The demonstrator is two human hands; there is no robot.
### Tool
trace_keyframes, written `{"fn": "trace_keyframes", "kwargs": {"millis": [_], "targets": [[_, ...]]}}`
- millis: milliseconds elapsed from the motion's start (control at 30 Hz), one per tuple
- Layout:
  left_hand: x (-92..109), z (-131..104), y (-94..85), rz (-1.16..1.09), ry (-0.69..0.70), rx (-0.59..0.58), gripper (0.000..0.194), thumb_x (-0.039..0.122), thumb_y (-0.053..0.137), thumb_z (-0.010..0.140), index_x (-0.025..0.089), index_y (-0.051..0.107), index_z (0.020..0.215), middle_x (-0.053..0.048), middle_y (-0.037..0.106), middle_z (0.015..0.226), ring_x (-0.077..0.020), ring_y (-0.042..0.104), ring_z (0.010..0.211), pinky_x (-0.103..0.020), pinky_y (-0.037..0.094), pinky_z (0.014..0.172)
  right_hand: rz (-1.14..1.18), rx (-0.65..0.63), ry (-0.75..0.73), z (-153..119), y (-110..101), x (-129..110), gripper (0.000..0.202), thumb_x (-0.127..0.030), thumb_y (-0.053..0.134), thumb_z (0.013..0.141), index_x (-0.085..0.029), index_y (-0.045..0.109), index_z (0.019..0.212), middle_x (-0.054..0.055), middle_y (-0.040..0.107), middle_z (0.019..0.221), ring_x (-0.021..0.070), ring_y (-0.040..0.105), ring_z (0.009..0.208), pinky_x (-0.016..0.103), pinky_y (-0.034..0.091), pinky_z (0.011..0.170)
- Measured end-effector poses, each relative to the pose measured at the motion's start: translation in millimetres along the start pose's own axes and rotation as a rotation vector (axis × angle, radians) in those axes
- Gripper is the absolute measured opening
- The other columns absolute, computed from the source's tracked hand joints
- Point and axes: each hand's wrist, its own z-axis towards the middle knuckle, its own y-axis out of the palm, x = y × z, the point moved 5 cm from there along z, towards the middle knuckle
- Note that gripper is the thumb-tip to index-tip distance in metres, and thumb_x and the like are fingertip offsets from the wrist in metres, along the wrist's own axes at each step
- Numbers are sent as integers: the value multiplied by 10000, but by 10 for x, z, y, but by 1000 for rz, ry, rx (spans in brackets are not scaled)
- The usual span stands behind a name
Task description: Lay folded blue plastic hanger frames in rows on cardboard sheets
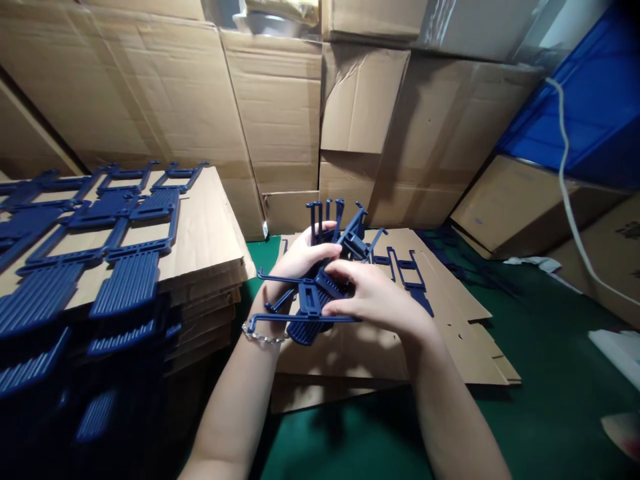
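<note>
Both hands close on one bundle of blue plastic frames point(320, 280): left hand point(300, 257) wraps it from behind, right hand point(373, 297) pinches its front. Flattened cardboard point(450, 320) lies below on the green floor point(550, 400), open rightward; stacked cardboard's point(210, 267) edge crowds the left.

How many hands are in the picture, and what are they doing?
2. The left hand grips a bundle of blue plastic parts from behind; the right hand pinches the bundle from the front. Both are over flat cardboard sheets. No other hands show.
</note>
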Motion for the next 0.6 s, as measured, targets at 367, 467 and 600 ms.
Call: {"fn": "trace_keyframes", "kwargs": {"millis": [367,467,600], "targets": [[95,-47,-181,-553,69,280,264,125,630,649,186,502,872,48,517,607,-45,513,508,-137,438,514,73,452,-4,62,-13,69,106,-265,596,756,-170,553,776,47,477,986,127,496,837,226,454,631],[53,-16,-200,-624,134,367,250,121,643,649,192,489,834,42,541,637,-43,534,521,-129,449,522,18,429,-17,71,-18,59,191,-306,499,836,-162,574,735,46,487,939,127,511,841,263,449,750],[-32,36,-196,-687,148,481,214,129,638,654,191,467,767,51,543,589,-54,542,486,-139,458,503,-110,250,-3,-35,-19,-44,379,-435,526,803,-198,547,1098,84,432,1191,204,472,1060,340,410,890]]}}
